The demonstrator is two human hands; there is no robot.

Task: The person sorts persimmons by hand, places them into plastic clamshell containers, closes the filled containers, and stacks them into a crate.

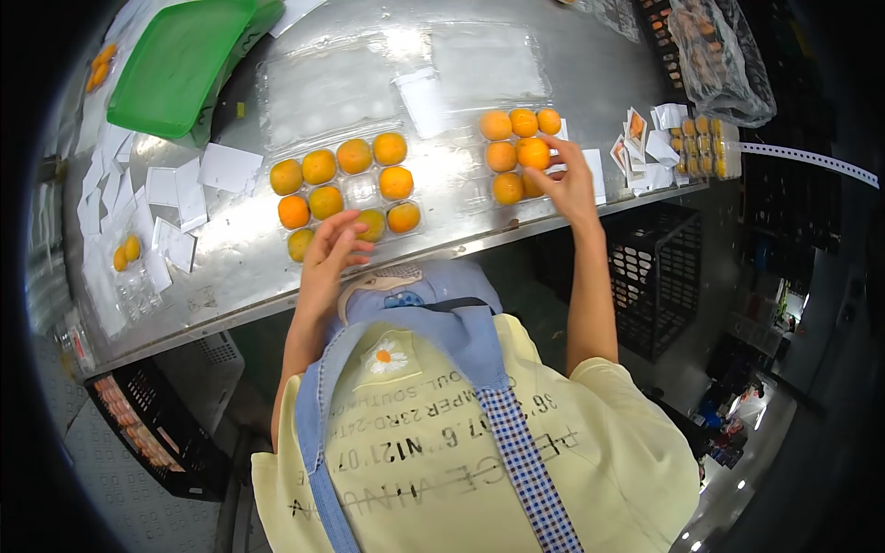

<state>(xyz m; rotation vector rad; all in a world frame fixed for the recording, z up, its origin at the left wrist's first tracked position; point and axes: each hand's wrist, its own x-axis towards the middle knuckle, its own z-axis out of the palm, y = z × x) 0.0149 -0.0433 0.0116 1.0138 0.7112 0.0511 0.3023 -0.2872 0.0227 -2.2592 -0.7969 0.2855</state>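
Orange fruits fill most compartments of a clear plastic tray (362, 189) at the left centre, where one middle compartment holds no fruit. Over its front row is my left hand (334, 249), fingers curved and apart, beside a greenish-orange fruit (371, 224). To the right, a smaller clear tray (474, 188) holds several orange fruits in rows. My right hand (569, 182) has its thumb and fingers closed round an orange fruit (532, 153) at this tray's middle row. That fruit partly covers the ones behind and below it.
A green bin (175, 74) stands at the back left, with white papers (189, 194) scattered near it. Packed fruit boxes (705, 147) and printed cards (636, 129) lie at the right. Black crates (654, 276) stand below the metal table's front edge (461, 247).
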